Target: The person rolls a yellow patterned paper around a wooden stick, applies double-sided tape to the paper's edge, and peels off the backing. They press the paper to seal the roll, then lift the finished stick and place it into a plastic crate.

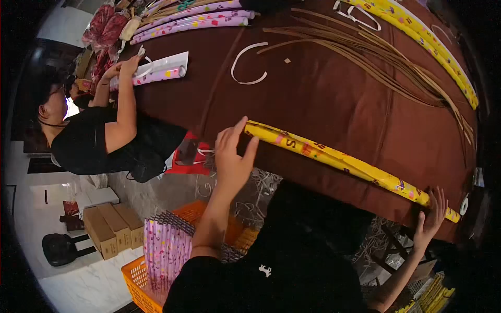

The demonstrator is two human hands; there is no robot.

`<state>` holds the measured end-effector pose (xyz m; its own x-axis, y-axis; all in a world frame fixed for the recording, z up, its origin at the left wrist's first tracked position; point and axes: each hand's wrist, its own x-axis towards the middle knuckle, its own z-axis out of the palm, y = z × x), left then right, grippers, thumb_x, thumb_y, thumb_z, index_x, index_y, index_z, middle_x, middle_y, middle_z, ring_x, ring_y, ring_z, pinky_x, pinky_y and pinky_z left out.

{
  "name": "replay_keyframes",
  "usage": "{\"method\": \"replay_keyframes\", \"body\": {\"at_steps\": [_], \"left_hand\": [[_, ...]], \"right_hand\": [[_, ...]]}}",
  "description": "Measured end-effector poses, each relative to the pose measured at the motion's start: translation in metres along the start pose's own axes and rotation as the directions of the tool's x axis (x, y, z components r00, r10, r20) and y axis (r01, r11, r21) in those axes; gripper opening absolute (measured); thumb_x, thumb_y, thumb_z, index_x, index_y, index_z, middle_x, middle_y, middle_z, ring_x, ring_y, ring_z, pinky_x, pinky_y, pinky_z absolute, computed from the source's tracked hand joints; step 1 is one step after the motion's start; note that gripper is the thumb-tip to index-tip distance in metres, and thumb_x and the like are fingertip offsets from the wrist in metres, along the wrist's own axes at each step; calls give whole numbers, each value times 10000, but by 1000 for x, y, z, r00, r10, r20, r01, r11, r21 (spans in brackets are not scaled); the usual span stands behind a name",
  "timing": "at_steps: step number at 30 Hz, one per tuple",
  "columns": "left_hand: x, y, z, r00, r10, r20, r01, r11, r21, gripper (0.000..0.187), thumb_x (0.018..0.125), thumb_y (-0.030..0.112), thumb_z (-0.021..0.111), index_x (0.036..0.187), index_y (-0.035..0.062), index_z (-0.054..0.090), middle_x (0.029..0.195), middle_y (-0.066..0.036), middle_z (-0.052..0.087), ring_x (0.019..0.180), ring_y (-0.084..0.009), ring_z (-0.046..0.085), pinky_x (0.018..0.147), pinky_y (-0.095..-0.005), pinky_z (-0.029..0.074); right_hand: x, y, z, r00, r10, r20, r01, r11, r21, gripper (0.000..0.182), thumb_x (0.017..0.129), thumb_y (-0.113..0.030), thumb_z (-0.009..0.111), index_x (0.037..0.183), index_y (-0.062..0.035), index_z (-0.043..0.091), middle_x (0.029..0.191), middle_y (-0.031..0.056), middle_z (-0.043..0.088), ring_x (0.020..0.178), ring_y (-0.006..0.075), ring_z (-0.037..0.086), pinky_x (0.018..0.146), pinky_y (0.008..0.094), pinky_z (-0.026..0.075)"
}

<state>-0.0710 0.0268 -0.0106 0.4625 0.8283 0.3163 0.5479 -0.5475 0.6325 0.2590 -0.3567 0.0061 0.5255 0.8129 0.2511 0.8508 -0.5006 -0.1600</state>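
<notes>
A long, thin roll of yellow printed film or paper (339,166) lies slantwise along the near edge of the brown-covered table (308,104). My left hand (234,156) is at its left end, fingers stretched and thumb apart, with the fingertips by the roll's tip. Near the other end, my right hand (432,214) rests on the roll with its fingers spread. Neither hand is wrapped round it. A small white ring, perhaps a tape roll (464,205), sits just beyond the roll's right end.
Brown strips (365,57) and yellow rolls (428,39) lie across the far right. A curved white strip (237,62) is left of them. At the left, a co-worker (104,125) handles a pink roll (162,74). Below stand an orange crate (134,281) and cardboard boxes (107,229).
</notes>
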Motion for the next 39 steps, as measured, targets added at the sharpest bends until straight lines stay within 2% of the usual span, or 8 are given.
{"method": "replay_keyframes", "body": {"at_steps": [2,12,17,20,26,32,35,39], "left_hand": [[1,-9,4,999,54,6,-54,998,36,386,853,149,687,1223,71,607,1077,-121,627,1052,-295,550,919,-396,424],[-16,-12,2,983,-179,41,177,861,-477,644,781,-14,735,1360,35,456,1005,-77,608,981,-177,568,884,-302,446],[-36,-6,-6,949,-267,170,307,643,-702,676,778,-98,685,1388,10,413,990,-86,636,945,-131,591,864,-264,464],[-42,-17,-7,980,-131,151,181,902,-392,686,782,-116,664,1403,6,399,947,-88,671,909,-117,602,848,-242,462],[-24,-5,-7,952,-243,188,304,646,-700,766,808,-136,620,1471,14,266,873,-84,699,848,-117,616,848,-236,456],[-18,-6,-12,947,-206,246,319,691,-649,778,831,-131,598,1490,20,212,907,-98,699,926,-123,613,858,-248,462],[-21,-16,-20,963,-125,237,258,675,-691,288,850,-22,523,1110,-104,615,1542,-199,214,1053,-175,586,871,-248,461],[-14,-8,-20,919,-299,257,394,662,-638,509,941,65,490,1433,23,370,1025,-83,611,820,-81,558,734,-204,446]], "right_hand": [[16,-26,6,981,-144,-131,126,983,-136,458,950,-423,502,1283,-114,561,1398,102,490,1356,318,376,1139,546,234],[155,-323,64,950,-309,-35,287,824,488,291,744,-42,713,1023,-18,637,1037,86,618,908,268,570,759,371,445],[139,-335,69,936,-352,20,292,806,515,183,736,5,682,915,-27,657,925,66,633,825,242,576,727,348,438],[131,-341,69,952,-305,-19,276,830,485,212,719,16,681,928,-17,659,931,74,634,828,237,588,736,358,447],[120,-349,80,880,-411,-239,461,861,215,290,689,-87,605,924,69,674,961,164,632,878,276,615,797,404,523],[117,-355,95,881,-381,-280,442,873,206,301,692,-93,604,923,88,673,974,177,628,906,299,615,784,404,531],[118,-356,92,914,-290,-284,374,873,313,250,648,-40,645,875,62,665,948,139,632,834,279,618,737,368,533],[111,-357,94,900,-308,-308,396,874,282,260,678,-90,621,875,76,662,937,164,620,859,272,614,751,370,532]]}}
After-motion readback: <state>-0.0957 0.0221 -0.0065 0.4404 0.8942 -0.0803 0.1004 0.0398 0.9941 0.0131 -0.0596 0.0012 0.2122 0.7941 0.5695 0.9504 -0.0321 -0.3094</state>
